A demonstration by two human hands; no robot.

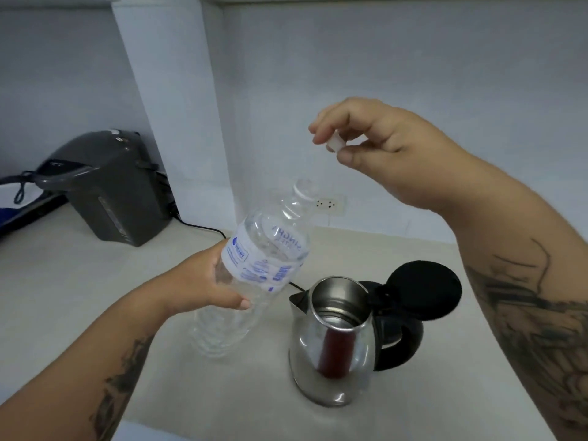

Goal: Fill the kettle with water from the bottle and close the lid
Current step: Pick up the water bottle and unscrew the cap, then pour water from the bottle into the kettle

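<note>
A clear plastic water bottle (254, 272) with a blue-printed label is held by my left hand (216, 281) around its middle, tilted with its uncapped neck pointing up and to the right. My right hand (381, 144) hovers above the bottle's mouth and pinches the small white cap (336, 143) between thumb and fingers. The steel kettle (331, 345) stands on the counter below and to the right of the bottle. Its black lid (423, 291) is swung open toward the back right, and the black handle points right.
A grey electric water dispenser (108, 189) stands at the back left with a black cord (203, 229) running along the counter. A wall socket (327, 204) sits low on the white wall. The pale countertop (79, 281) spreads around the kettle.
</note>
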